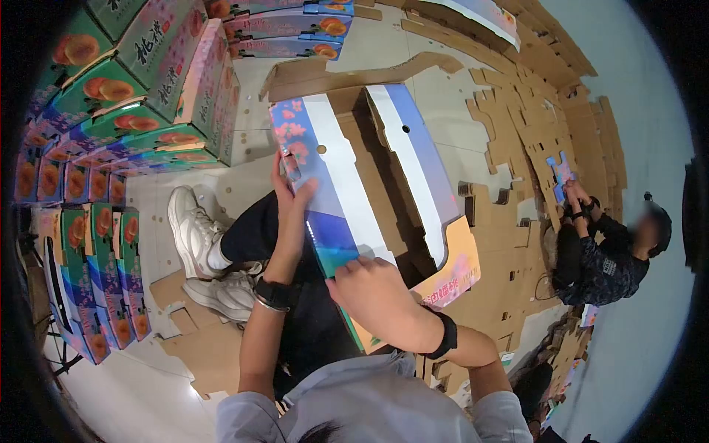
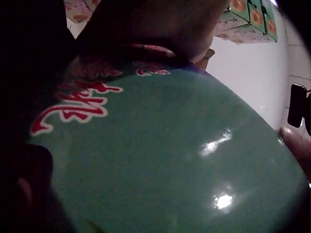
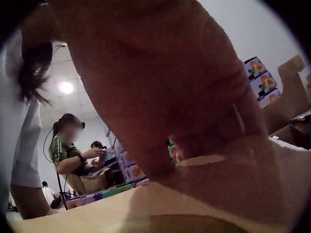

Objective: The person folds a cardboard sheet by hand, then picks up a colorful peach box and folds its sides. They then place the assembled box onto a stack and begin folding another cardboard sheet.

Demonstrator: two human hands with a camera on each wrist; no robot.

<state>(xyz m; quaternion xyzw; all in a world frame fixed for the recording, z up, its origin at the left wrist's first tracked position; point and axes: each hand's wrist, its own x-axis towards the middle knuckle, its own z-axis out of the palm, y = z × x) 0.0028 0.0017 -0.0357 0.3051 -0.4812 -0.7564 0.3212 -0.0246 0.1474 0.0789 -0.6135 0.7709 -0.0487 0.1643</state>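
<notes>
A printed cardboard fruit box (image 1: 336, 170) lies across the person's lap, its top flaps apart over a long gap and a brown end flap standing out at the far end. The left hand (image 1: 293, 207) grips the box's left edge, thumb on the top panel and fingers down the side. Nearer the body, the right hand (image 1: 380, 299) curls its fingers over the same long edge. A green side panel (image 2: 160, 145) with red lettering fills the left wrist view. Large in the right wrist view, the right hand (image 3: 165, 87) bends over the box edge, partly hiding it.
Finished peach boxes (image 1: 125, 103) are stacked at the left, with more boxes (image 1: 96, 273) below them. Flat brown cardboard sheets (image 1: 509, 192) cover the floor to the right. Another person (image 1: 609, 251) sits there handling a piece of cardboard. White shoes (image 1: 193, 229) are beside the lap.
</notes>
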